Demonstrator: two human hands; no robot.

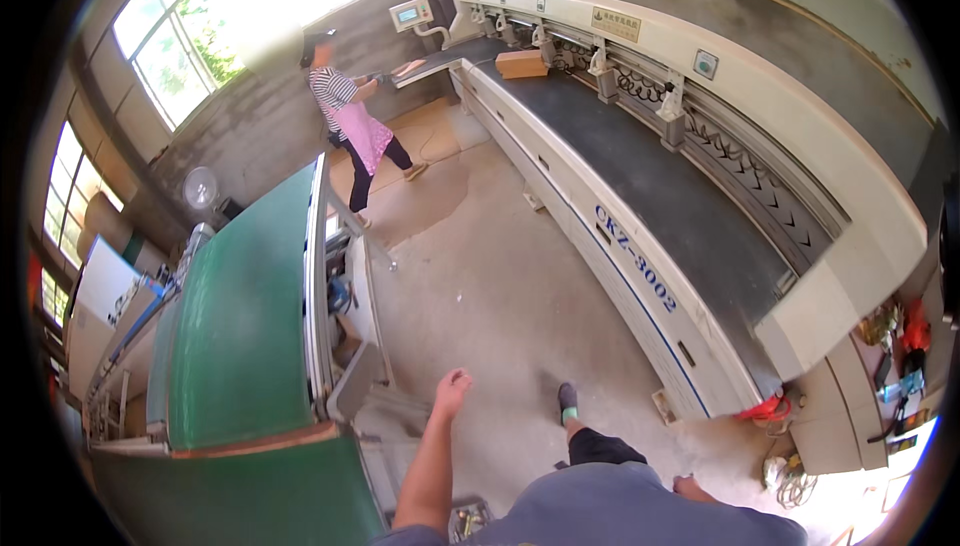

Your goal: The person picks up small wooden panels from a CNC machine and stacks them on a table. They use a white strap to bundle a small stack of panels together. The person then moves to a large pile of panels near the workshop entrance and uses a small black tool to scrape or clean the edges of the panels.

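In the aisle, the wearer's left hand (455,393) hangs half-curled, not closed, seemingly empty, near the green table (245,326); the right hand (690,488) is mostly hidden, its grip impossible to tell. Veering left could knock that left arm against the table. I count one table, one long machine (610,166), one box (522,65), one co-worker (352,126).

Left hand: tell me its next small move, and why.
Probably forward, carried by a step along the floor: the left hand shows nothing in it, appears to touch neither the green table nor the machine, and has open floor ahead.
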